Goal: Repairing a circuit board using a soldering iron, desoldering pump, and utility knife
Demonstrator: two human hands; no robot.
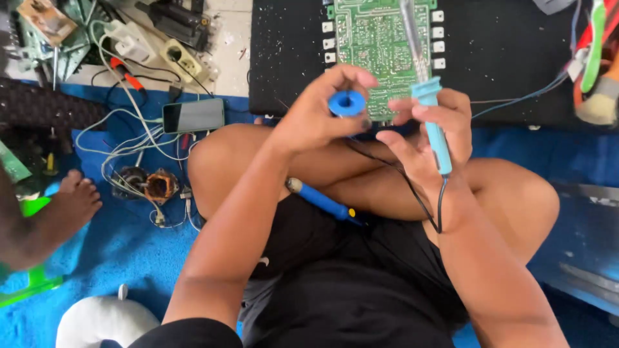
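Seated person working over a green circuit board [377,45]
Left hand [316,116] is pinching a blue solder spool [347,103]; right hand [432,132] is gripping a light-blue soldering iron [435,125].

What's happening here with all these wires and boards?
A person sits cross-legged on a blue mat. Their left hand pinches a small blue spool, and their right hand grips a light-blue soldering iron with its tip pointing up over a green circuit board that lies on a black panel. A blue-handled screwdriver rests on their lap. A phone, a power strip and loose white cables lie to the left, near another person's bare foot.
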